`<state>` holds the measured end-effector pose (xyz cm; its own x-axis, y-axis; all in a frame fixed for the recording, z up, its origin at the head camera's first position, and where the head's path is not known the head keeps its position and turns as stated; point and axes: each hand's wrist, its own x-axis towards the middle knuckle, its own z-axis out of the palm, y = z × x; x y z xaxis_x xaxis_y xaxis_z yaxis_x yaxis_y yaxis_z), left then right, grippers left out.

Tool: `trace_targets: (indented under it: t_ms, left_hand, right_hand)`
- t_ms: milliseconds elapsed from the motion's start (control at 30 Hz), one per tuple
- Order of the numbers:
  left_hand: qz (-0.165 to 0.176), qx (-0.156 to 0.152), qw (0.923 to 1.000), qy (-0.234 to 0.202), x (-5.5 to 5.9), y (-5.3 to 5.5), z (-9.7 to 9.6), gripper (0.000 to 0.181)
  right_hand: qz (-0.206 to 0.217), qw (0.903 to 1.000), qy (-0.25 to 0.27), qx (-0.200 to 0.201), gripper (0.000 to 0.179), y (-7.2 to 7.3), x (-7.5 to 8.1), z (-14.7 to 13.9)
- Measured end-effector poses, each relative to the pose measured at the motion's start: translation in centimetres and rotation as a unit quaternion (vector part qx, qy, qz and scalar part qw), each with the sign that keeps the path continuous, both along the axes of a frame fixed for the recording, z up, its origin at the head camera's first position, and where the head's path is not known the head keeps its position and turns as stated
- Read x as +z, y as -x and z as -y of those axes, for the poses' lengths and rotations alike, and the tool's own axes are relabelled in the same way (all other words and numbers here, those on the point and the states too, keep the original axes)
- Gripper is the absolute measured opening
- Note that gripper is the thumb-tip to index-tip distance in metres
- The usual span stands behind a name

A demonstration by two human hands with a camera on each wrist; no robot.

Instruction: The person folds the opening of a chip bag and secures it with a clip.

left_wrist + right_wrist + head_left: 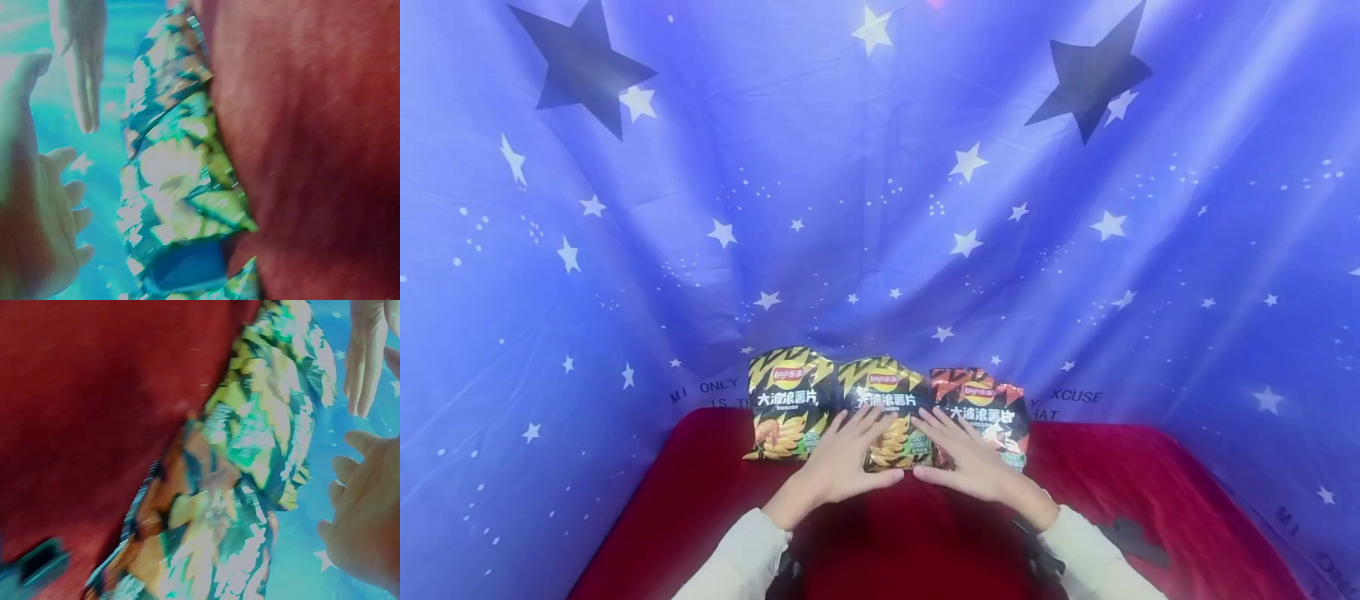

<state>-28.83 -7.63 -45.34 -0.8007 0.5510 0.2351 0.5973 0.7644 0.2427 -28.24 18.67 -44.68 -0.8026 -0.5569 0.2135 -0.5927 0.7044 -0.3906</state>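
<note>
Three Lay's chip bags stand in a row at the back of the red cloth. Two have yellow and black tops, the left chip bag (786, 383) and the middle chip bag (886, 377). The right chip bag (977, 390) is red and black. My left hand (842, 454) and right hand (973, 461) are held before the middle bag, fingers straight and spread, thumb tips close together. Neither holds anything. The wrist views show the left hand (37, 206) and right hand (369, 506) apart from the blurred bags.
A red cloth (1120, 475) covers the table. Behind and at both sides hangs a blue curtain (850, 250) with stars. A dark object (1135, 542) lies on the cloth near the right sleeve.
</note>
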Motion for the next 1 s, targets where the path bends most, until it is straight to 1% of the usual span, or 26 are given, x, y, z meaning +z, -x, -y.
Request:
trace_targets:
  t_ms: [100,133,200,267,300,367,400,467,533,600,633,700,767,833,900,933,1000]
  left_hand:
    - [0.0,0.016,0.9993,-0.034,1.3,0.4,1.1,0.088]
    - [0.0,0.024,0.9987,-0.046,1.8,0.6,1.6,0.087]
    - [0.003,0.041,0.9967,-0.071,2.6,1.0,2.5,0.086]
    - [0.01,0.058,0.9931,-0.102,3.4,1.4,3.6,0.085]
    - [0.015,0.065,0.9902,-0.123,3.8,1.6,4.2,0.085]
    - [0.031,0.08,0.9819,-0.169,4.5,2.0,5.4,0.083]
    - [0.04,0.086,0.9764,-0.194,4.8,2.2,6.0,0.083]
    - [0.061,0.098,0.963,-0.243,5.4,2.5,7.2,0.082]
    - [0.088,0.113,0.9478,-0.285,5.9,3.0,8.3,0.081]
    - [0.113,0.123,0.9326,-0.32,6.2,3.5,9.5,0.08]
    - [0.129,0.132,0.9237,-0.336,6.3,3.7,10.0,0.08]
    - [0.162,0.145,0.9033,-0.37,6.3,4.2,11.0,0.079]
    - [0.189,0.159,0.8829,-0.399,6.2,4.6,11.9,0.078]
    - [0.215,0.175,0.8603,-0.428,5.9,5.0,12.6,0.078]
    - [0.232,0.192,0.8408,-0.45,5.6,5.4,13.2,0.078]
    - [0.239,0.202,0.832,-0.458,5.4,5.6,13.5,0.079]
    - [0.252,0.221,0.8143,-0.474,4.9,5.9,14.2,0.08]
  right_hand:
    - [0.021,0.999,0.038,0.009,0.075,0.8,0.9,1.0]
    - [0.036,0.9975,0.058,0.015,0.074,1.1,1.2,1.4]
    - [0.08,0.9912,0.102,0.023,0.071,1.6,2.1,2.3]
    - [0.124,0.9808,0.147,0.03,0.069,2.2,2.8,3.4]
    - [0.148,0.9741,0.168,0.033,0.068,2.5,3.2,4.0]
    - [0.186,0.9602,0.205,0.036,0.066,3.2,3.7,5.1]
    - [0.201,0.9537,0.22,0.037,0.065,3.7,3.9,5.7]
    - [0.233,0.9375,0.256,0.036,0.065,4.6,4.1,6.9]
    - [0.268,0.9156,0.297,0.036,0.065,5.6,4.3,7.9]
    - [0.303,0.8904,0.338,0.038,0.066,6.6,4.4,8.8]
    - [0.321,0.8762,0.357,0.041,0.067,7.1,4.4,9.3]
    - [0.354,0.8492,0.389,0.045,0.068,7.8,4.5,10.1]
    - [0.384,0.8234,0.416,0.036,0.068,8.4,4.5,10.8]
    - [0.404,0.8042,0.435,0.024,0.069,8.9,4.4,11.6]
    - [0.423,0.7845,0.454,0.005,0.069,9.4,4.2,12.4]
    - [0.43,0.7762,0.461,-0.002,0.069,9.6,4.1,12.7]
    - [0.442,0.7627,0.472,-0.012,0.067,9.9,3.7,13.5]
